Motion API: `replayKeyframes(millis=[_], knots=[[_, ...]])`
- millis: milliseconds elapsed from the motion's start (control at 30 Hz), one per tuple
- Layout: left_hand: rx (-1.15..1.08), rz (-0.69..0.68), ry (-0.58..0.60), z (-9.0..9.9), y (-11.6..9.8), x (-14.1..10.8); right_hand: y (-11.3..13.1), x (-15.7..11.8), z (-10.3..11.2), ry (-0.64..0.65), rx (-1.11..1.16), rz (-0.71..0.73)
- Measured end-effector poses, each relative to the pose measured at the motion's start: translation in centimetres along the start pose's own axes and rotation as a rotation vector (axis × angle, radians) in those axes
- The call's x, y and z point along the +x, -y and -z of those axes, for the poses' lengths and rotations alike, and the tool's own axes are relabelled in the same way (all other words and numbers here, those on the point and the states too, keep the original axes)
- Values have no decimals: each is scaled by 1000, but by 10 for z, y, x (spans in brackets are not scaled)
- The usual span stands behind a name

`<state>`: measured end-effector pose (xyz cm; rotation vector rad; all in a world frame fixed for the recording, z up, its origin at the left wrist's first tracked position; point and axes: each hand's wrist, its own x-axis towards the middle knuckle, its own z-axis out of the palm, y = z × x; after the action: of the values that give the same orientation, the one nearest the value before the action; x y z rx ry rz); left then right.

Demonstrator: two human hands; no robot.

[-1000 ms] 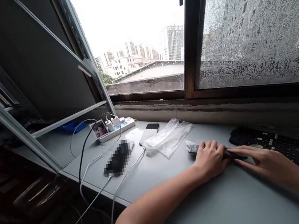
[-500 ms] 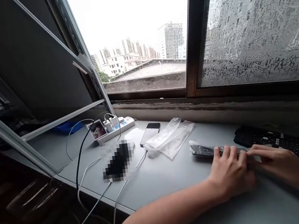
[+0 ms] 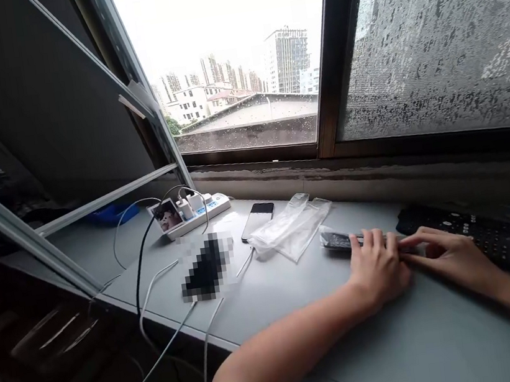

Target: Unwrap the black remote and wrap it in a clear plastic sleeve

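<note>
A black remote control (image 3: 335, 240) in clear plastic film lies on the grey table (image 3: 279, 300), its far-left end showing. My left hand (image 3: 377, 262) is bent over it, fingers closed round its middle. At the remote's right end, my right hand (image 3: 451, 256) pinches the plastic wrap, thumb and forefinger together, close beside my left hand. More black remotes (image 3: 491, 238) lie behind and to the right of my right hand. Flat clear plastic bags (image 3: 295, 229) rest to the left of the wrapped remote.
A phone (image 3: 258, 220) lies partly under the bags. Behind a pixelated dark object (image 3: 206, 266) is a white power strip (image 3: 199, 216) with plugs. Cables (image 3: 163, 347) hang over the front edge. A metal frame (image 3: 110, 200) stands left; a window is behind.
The camera view has shifted slightly. Both hands have moved a little to the left and up in the picture, still at the wrapped remote.
</note>
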<state>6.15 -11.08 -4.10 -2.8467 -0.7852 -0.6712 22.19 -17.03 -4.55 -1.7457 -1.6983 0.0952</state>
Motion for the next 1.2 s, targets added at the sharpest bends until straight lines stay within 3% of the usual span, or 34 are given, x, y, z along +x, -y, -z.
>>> replayKeyframes(millis=[300, 533, 667, 800, 900, 1033, 1200], knots=[[8, 74, 20, 3, 14, 9, 21, 18, 5, 69, -120, -49], [63, 181, -30, 21, 27, 16, 46, 24, -1, 33, -234, -106], [48, 467, 22, 53, 47, 15, 43, 19, -1, 38, -179, -82], [-31, 880, 5, 95, 90, 1, 34, 15, -1, 72, -23, -144], [-42, 1120, 8, 114, 124, -17, 33, 14, -2, 80, -10, -175], [-20, 1279, 32, 114, 152, -44, 32, 13, -3, 70, -49, -139], [-55, 1312, 244, 102, 162, -58, 30, 10, -3, 76, -56, -130]])
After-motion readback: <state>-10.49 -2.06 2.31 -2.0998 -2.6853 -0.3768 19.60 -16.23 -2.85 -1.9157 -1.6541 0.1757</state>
